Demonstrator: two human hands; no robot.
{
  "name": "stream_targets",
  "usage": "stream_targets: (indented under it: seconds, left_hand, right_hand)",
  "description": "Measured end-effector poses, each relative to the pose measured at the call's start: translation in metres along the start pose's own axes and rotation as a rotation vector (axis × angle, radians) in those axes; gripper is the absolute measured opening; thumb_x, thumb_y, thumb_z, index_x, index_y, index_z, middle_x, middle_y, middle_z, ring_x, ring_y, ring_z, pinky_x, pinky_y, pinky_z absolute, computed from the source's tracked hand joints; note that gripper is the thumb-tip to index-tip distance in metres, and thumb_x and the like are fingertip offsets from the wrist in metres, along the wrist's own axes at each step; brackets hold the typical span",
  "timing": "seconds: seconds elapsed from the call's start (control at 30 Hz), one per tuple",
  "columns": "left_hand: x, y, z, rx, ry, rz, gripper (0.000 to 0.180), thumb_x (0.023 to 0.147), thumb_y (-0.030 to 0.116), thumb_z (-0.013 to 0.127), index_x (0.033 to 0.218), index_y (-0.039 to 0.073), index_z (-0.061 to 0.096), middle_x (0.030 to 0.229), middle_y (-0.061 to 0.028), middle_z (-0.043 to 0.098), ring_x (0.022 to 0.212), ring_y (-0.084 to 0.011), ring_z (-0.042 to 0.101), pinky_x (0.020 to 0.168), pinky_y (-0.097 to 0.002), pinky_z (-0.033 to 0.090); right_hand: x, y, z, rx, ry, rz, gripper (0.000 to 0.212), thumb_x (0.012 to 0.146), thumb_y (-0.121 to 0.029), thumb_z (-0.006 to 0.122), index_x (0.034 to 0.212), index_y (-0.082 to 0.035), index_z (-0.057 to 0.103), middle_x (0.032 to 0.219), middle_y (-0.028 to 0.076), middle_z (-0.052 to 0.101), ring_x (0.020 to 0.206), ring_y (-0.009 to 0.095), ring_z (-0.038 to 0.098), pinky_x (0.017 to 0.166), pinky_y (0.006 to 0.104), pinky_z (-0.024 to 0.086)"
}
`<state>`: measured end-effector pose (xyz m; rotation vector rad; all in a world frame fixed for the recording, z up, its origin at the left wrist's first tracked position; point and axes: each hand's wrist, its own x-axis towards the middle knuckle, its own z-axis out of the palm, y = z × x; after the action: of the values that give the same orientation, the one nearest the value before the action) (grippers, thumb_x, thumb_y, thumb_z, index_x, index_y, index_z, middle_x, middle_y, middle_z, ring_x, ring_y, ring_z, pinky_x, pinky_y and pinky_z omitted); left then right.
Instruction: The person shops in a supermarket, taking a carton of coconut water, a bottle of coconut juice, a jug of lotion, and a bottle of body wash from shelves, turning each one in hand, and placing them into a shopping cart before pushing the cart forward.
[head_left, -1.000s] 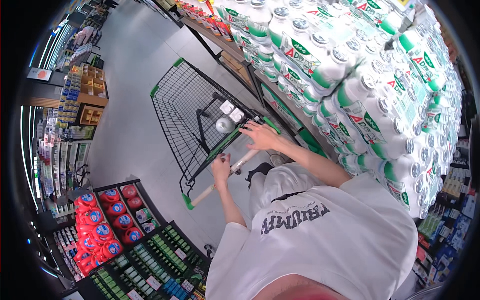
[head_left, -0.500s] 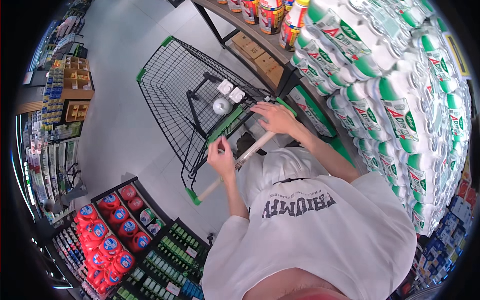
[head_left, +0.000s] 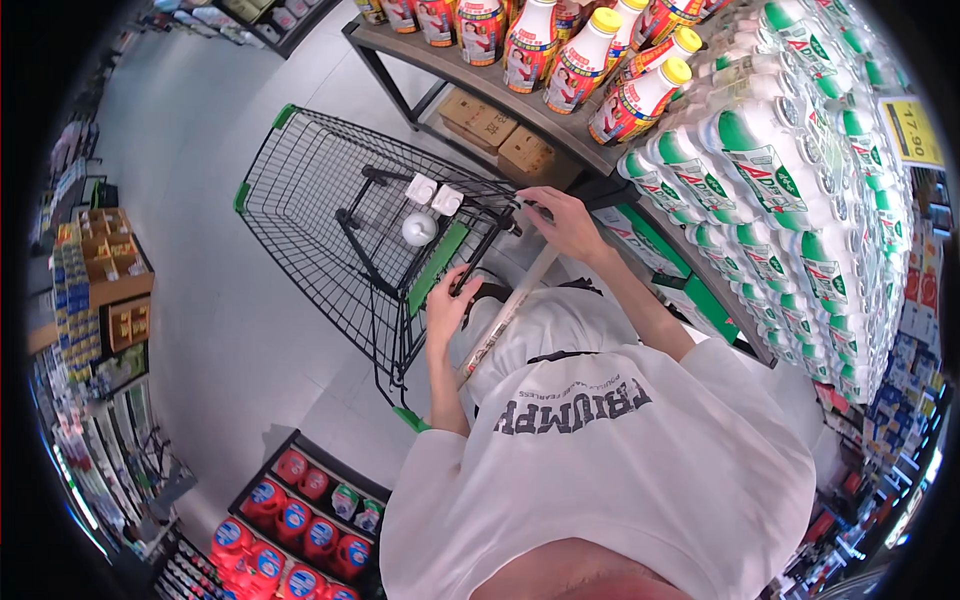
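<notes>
A black wire shopping cart with green corner pieces stands ahead of me, its pale handle bar crossing close to my waist. My left hand is curled at the cart's black rear bar, thumb and forefinger around it. At the cart's right rear corner, my right hand bends its fingers onto a black part of the frame; the palm side is hidden. Between the hands lies a green panel. Inside the cart are a round silvery object and two small white blocky items.
A dark shelf bears bottles with yellow caps; cardboard boxes sit below. Shrink-wrapped white and green bottles are stacked high on the right. Red jugs fill a low display at lower left. A wooden rack stands far left.
My left fingers have gone from a pinch above the bar to a curl around it. The right hand has moved from stretched fingers near the handle to bent fingers at the cart's corner.
</notes>
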<state>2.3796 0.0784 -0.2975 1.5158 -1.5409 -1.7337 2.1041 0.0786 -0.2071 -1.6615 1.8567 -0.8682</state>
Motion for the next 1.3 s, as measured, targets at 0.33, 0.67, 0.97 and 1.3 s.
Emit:
stream_targets:
  seconds: [0.33,0.67,0.97,1.3]
  left_hand:
    - [0.111,0.02,-0.101,-0.028,-0.443,-0.425,0.046,0.096,0.051,0.064,0.093,0.005,0.071,0.056,0.0025,0.052,0.044,-0.0063,0.043,0.042,-0.0228,0.027]
    - [0.142,0.027,-0.133,0.004,-0.295,-0.407,0.041,0.096,0.05,0.066,0.076,0.014,0.06,0.06,0.0096,0.039,0.05,-0.0015,0.03,0.047,-0.0206,0.017]
    - [0.143,0.045,-0.113,-0.051,-0.219,-0.362,0.036,0.095,0.042,0.069,0.08,0.009,0.064,0.06,0.0056,0.05,0.047,-0.0036,0.041,0.044,-0.021,0.024]
    - [0.141,0.017,-0.105,-0.211,-0.056,-0.262,0.024,0.095,0.025,0.073,0.102,0.003,0.069,0.071,-0.0036,0.066,0.058,-0.0092,0.059,0.054,-0.022,0.042]
  right_hand:
    - [0.054,-0.076,-0.063,-0.11,0.59,-0.009,0.04,0.09,-0.007,0.071,0.129,-0.004,0.062,0.129,0.015,0.061,0.115,0.033,0.064,0.095,0.0388,0.053]
    - [0.076,-0.093,-0.141,-0.295,0.919,-0.044,0.069,0.087,-0.017,0.078,0.147,-0.004,0.046,0.151,0.019,0.039,0.135,0.038,0.045,0.11,0.0438,0.04]
    - [0.128,-0.012,-0.138,-0.39,1.092,0.005,0.075,0.085,-0.019,0.079,0.148,-0.003,0.04,0.148,0.021,0.043,0.136,0.036,0.044,0.113,0.0434,0.035]
    - [0.13,0.034,-0.107,-0.164,1.191,0.219,0.069,0.082,-0.012,0.08,0.142,-0.003,0.047,0.127,0.018,0.059,0.114,0.033,0.06,0.101,0.043,0.046]
